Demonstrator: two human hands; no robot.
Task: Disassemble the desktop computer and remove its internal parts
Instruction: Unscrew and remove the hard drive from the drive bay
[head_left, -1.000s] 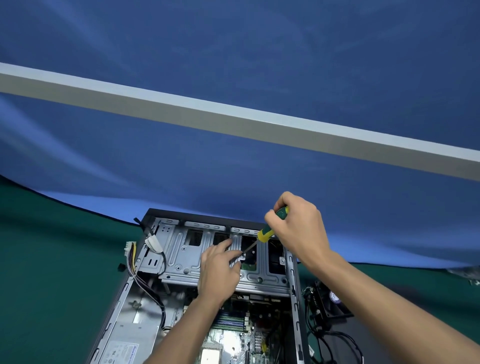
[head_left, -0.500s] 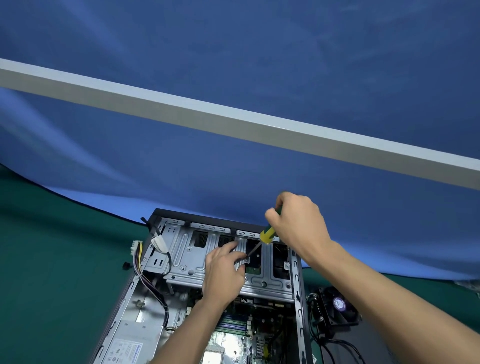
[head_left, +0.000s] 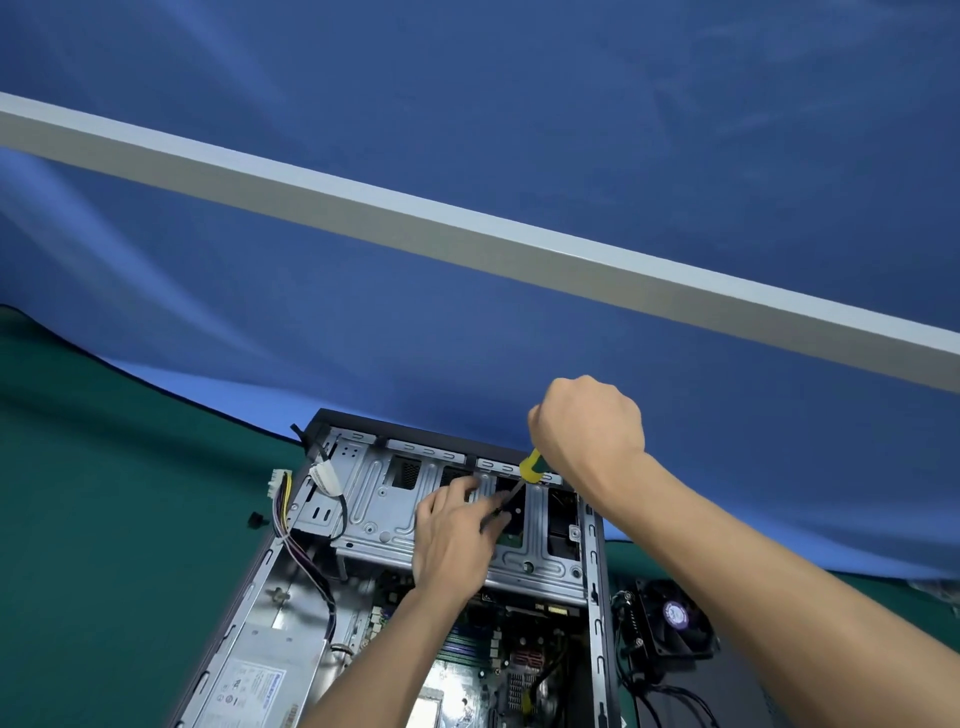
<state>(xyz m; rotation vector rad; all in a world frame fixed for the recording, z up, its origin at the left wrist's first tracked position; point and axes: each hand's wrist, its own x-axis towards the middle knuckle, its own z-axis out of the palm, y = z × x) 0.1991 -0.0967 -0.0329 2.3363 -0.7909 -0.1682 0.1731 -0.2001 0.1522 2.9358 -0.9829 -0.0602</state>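
Observation:
An open desktop computer case (head_left: 597, 597) lies on a green mat, its metal drive cage (head_left: 379, 504) at the far end. My right hand (head_left: 587, 431) grips the handle of a yellow-and-green screwdriver (head_left: 531, 466) from above, the shaft slanting down-left into a cage opening. My left hand (head_left: 457, 530) rests on the cage, its fingers pinching the shaft near the tip. The tip itself is hidden behind those fingers. The motherboard (head_left: 493, 660) shows below the cage, and the silver power supply (head_left: 260, 675) sits at the lower left.
A loose black cooling fan (head_left: 670, 623) with cables lies right of the case. A white connector (head_left: 324, 478) and coloured wires (head_left: 283, 509) hang at the cage's left. A small black part (head_left: 254, 519) sits on the green mat (head_left: 104, 519). A blue cloth backdrop (head_left: 467, 130) and grey bar (head_left: 467, 244) lie behind.
My right hand has turned on the screwdriver handle, so the green end is now hidden under my fist. The view has shifted slightly; my left hand stays on the cage.

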